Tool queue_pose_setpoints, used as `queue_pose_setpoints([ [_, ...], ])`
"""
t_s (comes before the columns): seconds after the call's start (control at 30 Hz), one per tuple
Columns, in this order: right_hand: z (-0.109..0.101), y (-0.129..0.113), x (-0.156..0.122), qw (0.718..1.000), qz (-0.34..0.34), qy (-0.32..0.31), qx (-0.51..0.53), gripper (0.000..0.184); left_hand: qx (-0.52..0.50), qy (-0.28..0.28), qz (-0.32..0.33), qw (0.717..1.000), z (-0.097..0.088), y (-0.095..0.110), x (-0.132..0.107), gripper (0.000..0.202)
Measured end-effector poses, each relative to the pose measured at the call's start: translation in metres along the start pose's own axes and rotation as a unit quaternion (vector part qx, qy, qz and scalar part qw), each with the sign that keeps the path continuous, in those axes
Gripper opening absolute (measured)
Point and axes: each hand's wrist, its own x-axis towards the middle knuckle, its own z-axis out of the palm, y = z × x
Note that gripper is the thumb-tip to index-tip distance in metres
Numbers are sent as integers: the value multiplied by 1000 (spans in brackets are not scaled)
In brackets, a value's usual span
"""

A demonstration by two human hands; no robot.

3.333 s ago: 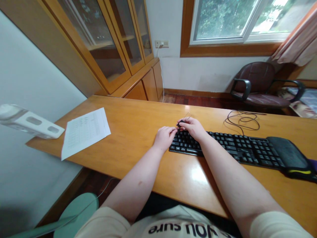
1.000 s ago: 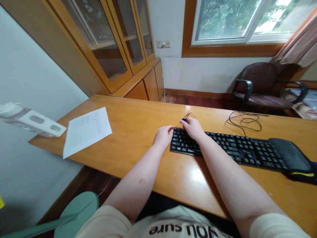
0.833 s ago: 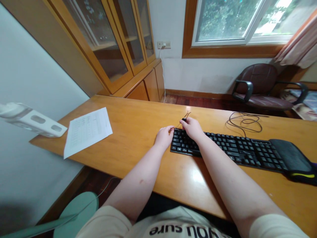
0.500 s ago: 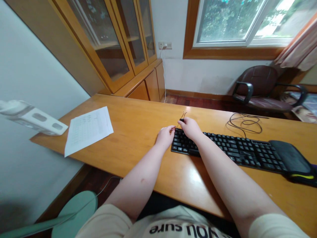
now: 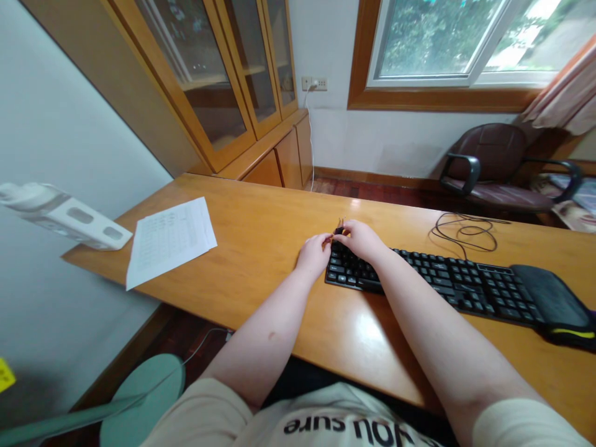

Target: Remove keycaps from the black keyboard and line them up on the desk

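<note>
A black keyboard point(image 5: 447, 285) lies on the wooden desk point(image 5: 261, 230). My right hand point(image 5: 362, 239) rests over the keyboard's far left corner, its fingers pinched on a small thin dark tool point(image 5: 338, 226) whose tip sticks up past the fingertips. My left hand point(image 5: 314, 256) sits curled against the keyboard's left end, with thumb and forefinger pinched close to the same tool. What the left fingers hold is too small to make out.
A printed sheet of paper point(image 5: 170, 239) lies at the desk's left. The keyboard's black cable point(image 5: 460, 230) coils behind it, and a dark pouch point(image 5: 549, 304) covers its right end. A brown armchair point(image 5: 493, 167) stands by the window. A white device point(image 5: 65, 214) juts in from the left.
The tool's tip has dropped lower between my fingers and my two hands have come closer together at the keyboard's corner. The view has drifted a little to the left.
</note>
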Motion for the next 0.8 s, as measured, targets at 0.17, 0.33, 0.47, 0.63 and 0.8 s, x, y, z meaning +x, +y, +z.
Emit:
queue_pose_setpoints([
  [0.17, -3, 1, -1, 999, 3, -29, 22, 14, -8, 2, -6, 1000, 0, 0, 0, 26],
  [0.33, 0, 5, -1, 999, -23, 4, 39, 15, -22, -1, -7, 1000, -1, 0, 1, 26],
  [0.47, 1, 8, 0, 998, -25, 23, 60, 19, -20, -3, -8, 1000, -2, 0, 1, 27],
  [0.63, 2, 7, 3, 996, -27, -15, 79, 9, -22, 0, -11, 1000, -4, 2, 0, 27],
  [0.8, 2, 1, 5, 994, 1, -6, 108, 16, -26, -4, -16, 1000, -5, 2, 1, 26],
])
